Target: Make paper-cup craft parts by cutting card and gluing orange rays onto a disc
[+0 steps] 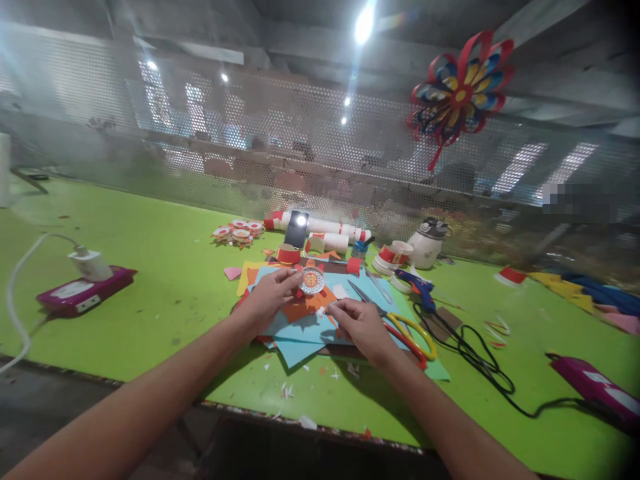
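Observation:
My left hand (273, 293) pinches the left edge of a small paper turtle (313, 281), a round patterned disc with an orange centre and an orange head on top. Just below and right of it is my right hand (357, 320), thumb and fingertips pressed together; a tiny pale bit shows near the tips, too small to name. Under both hands lie sheets of light blue paper (295, 353) and orange paper (300, 311). Scissors (410, 331) with red and yellow handles rest beside my right hand, blades pointing away.
A blue glue gun (417, 283) trails a black cord toward a purple power strip (595, 387). Another power strip (85, 293) lies left. Behind are finished paper turtles (239, 232), a lit phone (297, 230), paper cups (393, 257) and a white jug (427, 245). Paper scraps litter the front edge.

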Action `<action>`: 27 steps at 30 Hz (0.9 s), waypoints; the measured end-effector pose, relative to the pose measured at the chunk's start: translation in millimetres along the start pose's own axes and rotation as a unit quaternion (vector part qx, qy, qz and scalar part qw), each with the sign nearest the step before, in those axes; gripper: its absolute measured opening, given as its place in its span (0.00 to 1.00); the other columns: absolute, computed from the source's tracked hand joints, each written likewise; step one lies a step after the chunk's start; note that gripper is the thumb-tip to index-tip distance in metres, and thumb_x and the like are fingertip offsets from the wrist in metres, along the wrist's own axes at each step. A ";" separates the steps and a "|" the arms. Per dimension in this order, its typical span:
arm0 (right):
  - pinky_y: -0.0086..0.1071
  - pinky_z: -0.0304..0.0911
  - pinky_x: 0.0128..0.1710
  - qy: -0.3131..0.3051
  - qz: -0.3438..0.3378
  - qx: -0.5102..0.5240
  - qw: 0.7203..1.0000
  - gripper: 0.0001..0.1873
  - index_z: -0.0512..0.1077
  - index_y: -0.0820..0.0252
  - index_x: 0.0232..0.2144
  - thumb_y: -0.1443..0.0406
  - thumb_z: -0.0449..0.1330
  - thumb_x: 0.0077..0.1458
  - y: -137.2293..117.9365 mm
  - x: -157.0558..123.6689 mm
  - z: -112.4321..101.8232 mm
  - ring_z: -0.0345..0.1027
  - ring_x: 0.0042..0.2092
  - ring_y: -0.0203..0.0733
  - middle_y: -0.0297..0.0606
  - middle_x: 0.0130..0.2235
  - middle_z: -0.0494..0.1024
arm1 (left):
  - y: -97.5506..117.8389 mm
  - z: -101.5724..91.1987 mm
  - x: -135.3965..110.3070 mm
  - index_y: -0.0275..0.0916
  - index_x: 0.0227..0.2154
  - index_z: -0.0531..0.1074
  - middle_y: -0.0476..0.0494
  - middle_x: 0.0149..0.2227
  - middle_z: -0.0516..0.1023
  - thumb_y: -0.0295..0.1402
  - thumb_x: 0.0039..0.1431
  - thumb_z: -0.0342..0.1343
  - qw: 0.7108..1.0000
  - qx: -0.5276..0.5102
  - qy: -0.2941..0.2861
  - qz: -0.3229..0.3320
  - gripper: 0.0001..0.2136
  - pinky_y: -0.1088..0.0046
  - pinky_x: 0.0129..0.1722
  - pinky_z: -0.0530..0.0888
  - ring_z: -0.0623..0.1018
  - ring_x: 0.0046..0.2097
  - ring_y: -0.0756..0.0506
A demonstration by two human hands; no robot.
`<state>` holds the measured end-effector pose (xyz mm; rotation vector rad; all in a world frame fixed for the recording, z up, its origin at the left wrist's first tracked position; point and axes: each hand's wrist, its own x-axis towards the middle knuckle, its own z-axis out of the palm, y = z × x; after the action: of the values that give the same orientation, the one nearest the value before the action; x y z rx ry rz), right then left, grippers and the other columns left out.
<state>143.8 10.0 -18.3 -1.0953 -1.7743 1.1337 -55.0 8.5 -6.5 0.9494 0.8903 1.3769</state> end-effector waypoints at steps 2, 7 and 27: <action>0.29 0.47 0.20 -0.002 0.009 0.006 1.000 0.20 0.74 0.61 0.24 0.49 0.62 0.48 -0.4 0.4 0.5 0.52 0.19 0.32 0.28 0.16 0.63 | 0.9 1.5 -0.6 0.32 0.32 0.74 0.41 0.32 0.79 0.36 0.52 0.63 1.000 -0.007 -0.002 -0.005 0.10 0.75 0.33 0.74 0.77 0.30 0.50; 0.28 0.47 0.19 -0.013 0.031 0.038 0.999 0.22 0.74 0.61 0.25 0.47 0.62 0.46 0.2 0.1 3.2 0.52 0.19 0.31 0.27 0.15 0.63 | -0.9 1.5 0.7 0.30 0.30 0.75 0.41 0.29 0.77 0.32 0.55 0.60 0.999 -0.032 0.006 -0.035 0.08 0.78 0.30 0.74 0.74 0.27 0.52; 0.22 0.52 0.15 -0.116 0.147 0.260 0.947 0.21 0.73 0.65 0.25 0.50 0.66 0.45 -3.9 -2.0 19.7 0.56 0.16 0.27 0.28 0.14 0.67 | -12.2 13.1 -3.6 0.31 0.29 0.77 0.41 0.29 0.80 0.27 0.56 0.58 0.987 -0.095 -0.018 -0.126 0.05 0.79 0.31 0.77 0.78 0.30 0.50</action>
<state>125.8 1.4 -21.3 -0.9422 -1.3709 1.8506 -38.3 5.0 -13.0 0.6897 0.8060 1.1994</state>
